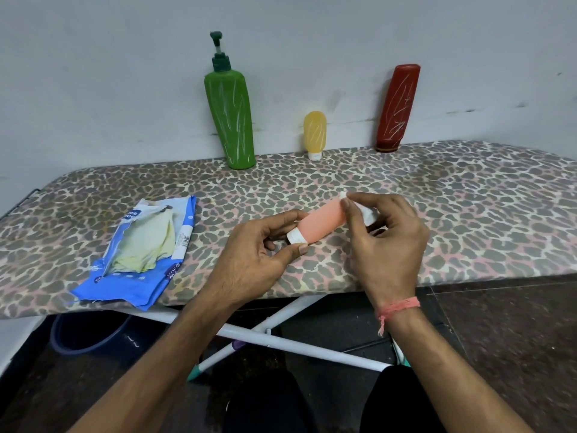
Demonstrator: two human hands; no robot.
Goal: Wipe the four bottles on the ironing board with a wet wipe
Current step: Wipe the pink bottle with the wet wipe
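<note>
My left hand (256,254) pinches the white cap end of a small pink bottle (323,223), held tilted just above the leopard-print ironing board (468,214). My right hand (385,242) grips a white wet wipe (368,214) and presses it against the bottle's far end. A tall green pump bottle (232,120), a small yellow bottle (315,132) standing on its cap and a red bottle (396,110) stand along the board's back edge, leaning on the wall.
An open blue wet-wipe pack (140,251) lies on the board to the left of my hands. White board legs (296,342) cross below. A dark blue bucket (90,335) sits on the floor under the left side.
</note>
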